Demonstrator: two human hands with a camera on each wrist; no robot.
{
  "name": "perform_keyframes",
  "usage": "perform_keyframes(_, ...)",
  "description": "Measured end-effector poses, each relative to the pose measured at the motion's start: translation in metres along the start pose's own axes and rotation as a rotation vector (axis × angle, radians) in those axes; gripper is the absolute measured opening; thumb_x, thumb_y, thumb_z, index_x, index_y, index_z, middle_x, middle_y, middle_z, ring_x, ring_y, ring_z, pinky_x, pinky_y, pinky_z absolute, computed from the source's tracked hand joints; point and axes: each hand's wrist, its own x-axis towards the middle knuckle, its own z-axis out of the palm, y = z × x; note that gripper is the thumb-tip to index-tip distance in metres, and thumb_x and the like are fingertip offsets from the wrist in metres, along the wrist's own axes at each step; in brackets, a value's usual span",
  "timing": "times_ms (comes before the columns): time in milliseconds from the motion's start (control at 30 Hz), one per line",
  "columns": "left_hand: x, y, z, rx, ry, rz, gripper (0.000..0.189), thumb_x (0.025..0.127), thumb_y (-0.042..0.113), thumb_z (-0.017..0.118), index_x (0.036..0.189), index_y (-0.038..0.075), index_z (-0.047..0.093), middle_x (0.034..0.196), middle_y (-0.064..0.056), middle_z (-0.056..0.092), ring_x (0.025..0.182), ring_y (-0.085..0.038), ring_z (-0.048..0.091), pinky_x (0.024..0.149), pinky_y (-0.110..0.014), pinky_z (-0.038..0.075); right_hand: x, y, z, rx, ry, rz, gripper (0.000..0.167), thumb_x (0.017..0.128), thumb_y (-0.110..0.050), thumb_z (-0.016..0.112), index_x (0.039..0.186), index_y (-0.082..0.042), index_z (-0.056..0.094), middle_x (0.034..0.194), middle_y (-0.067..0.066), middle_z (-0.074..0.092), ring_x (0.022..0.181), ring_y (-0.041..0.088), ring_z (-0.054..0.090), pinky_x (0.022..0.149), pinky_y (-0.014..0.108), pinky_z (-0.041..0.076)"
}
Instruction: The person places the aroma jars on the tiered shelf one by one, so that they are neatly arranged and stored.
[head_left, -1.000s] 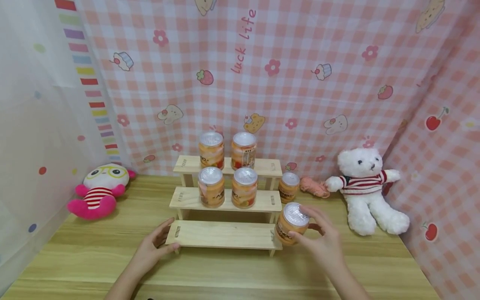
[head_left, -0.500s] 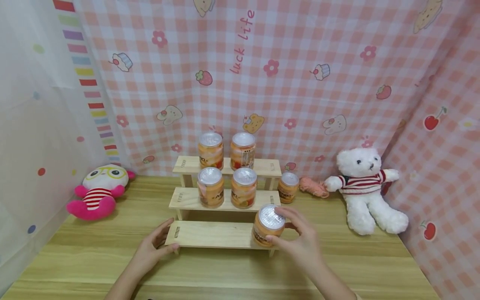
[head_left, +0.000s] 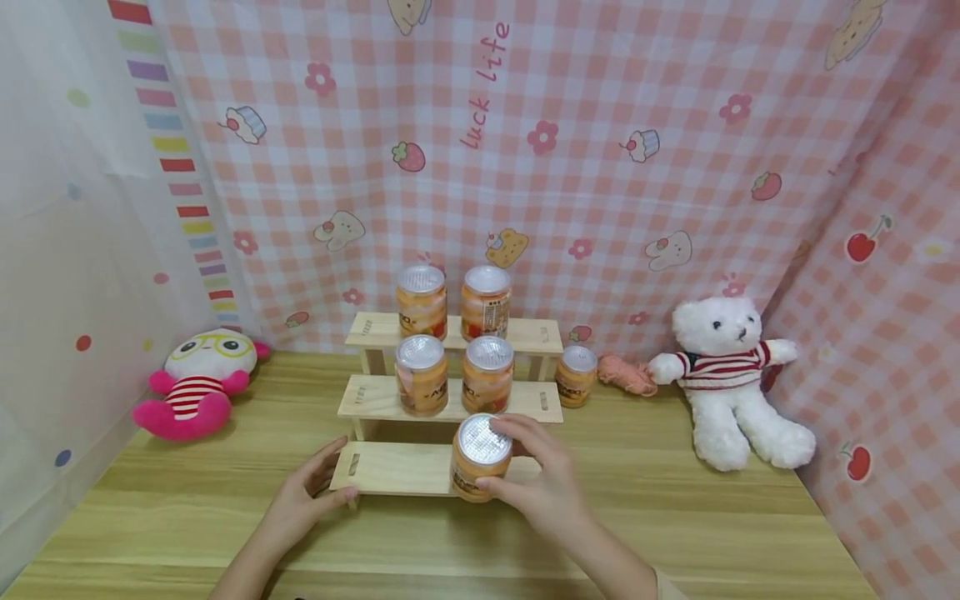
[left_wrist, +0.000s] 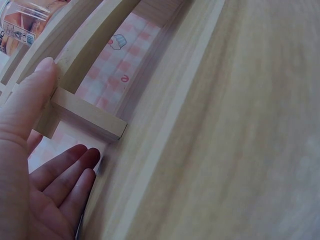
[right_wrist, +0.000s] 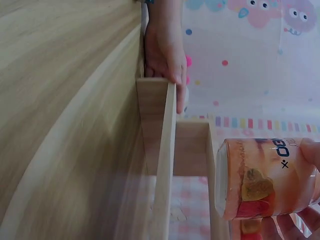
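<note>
My right hand (head_left: pixel 551 492) holds an orange can (head_left: pixel 474 462) with a silver lid above the lowest step (head_left: pixel 401 468) of a three-tier wooden rack. Thumb and fingers go round the can's side, lid up and slightly tilted. In the right wrist view, a gap shows between the can's clear base (right_wrist: pixel 221 180) and the step plank (right_wrist: pixel 165 165). My left hand (head_left: pixel 303 492) grips the left end of that lowest step. Its thumb (left_wrist: pixel 42 75) lies on the plank's edge while the other fingers reach past the end, partly hidden.
Two matching cans (head_left: pixel 422 375) stand on the middle step (head_left: pixel 375 398), two more (head_left: pixel 487 304) on the top step (head_left: pixel 532 333). Another can (head_left: pixel 576 377) stands on the table right of the rack, near pink yarn (head_left: pixel 628 375). A white bear (head_left: pixel 723 375) and a pink-and-white plush (head_left: pixel 197 383) flank them.
My right hand has carried the can leftward, from beside the lowest step's right end to over its right-middle part. The left hand has stayed in place.
</note>
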Motion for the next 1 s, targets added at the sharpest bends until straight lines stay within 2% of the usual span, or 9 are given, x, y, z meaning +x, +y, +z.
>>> perform_keyframes(400,0.000,0.000,0.000,-0.003,-0.002,-0.009,0.075,0.079,0.012,0.079,0.144,0.007,0.042,0.128,-0.022,0.055,0.111,-0.025,0.055,0.088,-0.020,0.044,0.013,-0.004,0.033,0.088,-0.088,0.114,0.055,0.066,0.002,0.085,0.117,0.004,0.064,0.123,0.014,0.059,0.104,0.022,0.057,0.082,0.038,0.051)
perform_keyframes(533,0.000,-0.001,0.000,0.001,-0.001,-0.003,0.075,0.079,0.012,0.080,0.144,0.006,0.043,0.127,-0.022,0.056,0.111,-0.024,0.055,0.088,-0.020,0.044,0.014,0.015,0.048,0.094,-0.106,0.126,0.058,0.066,-0.002,0.085,0.120,-0.001,0.063,0.125,0.009,0.058,0.108,0.022,0.055,0.083,0.037,0.051)
perform_keyframes(667,0.000,-0.001,0.000,0.003,-0.001,0.004,0.075,0.078,0.012,0.080,0.144,0.006,0.043,0.127,-0.022,0.056,0.112,-0.027,0.054,0.089,-0.020,0.043,0.012,0.036,0.060,0.096,-0.112,0.122,0.061,0.067,-0.009,0.086,0.123,-0.010,0.063,0.126,-0.002,0.058,0.110,0.019,0.054,0.084,0.036,0.050)
perform_keyframes(833,0.001,-0.002,-0.001,0.006,-0.006,0.009,0.075,0.080,0.013,0.079,0.145,0.007,0.042,0.128,-0.023,0.055,0.115,-0.031,0.053,0.089,-0.020,0.042,0.012,0.044,0.067,0.106,-0.099,0.115,0.060,0.068,-0.013,0.087,0.123,-0.015,0.064,0.125,-0.009,0.057,0.114,0.015,0.052,0.089,0.033,0.048)
perform_keyframes(1000,0.001,-0.003,-0.001,0.006,-0.011,0.013,0.075,0.080,0.013,0.079,0.145,0.007,0.041,0.128,-0.023,0.055,0.115,-0.031,0.053,0.089,-0.020,0.043,0.011,0.048,0.072,0.103,-0.078,0.132,0.059,0.067,-0.012,0.087,0.122,-0.014,0.064,0.125,-0.008,0.058,0.117,0.015,0.051,0.093,0.033,0.046)
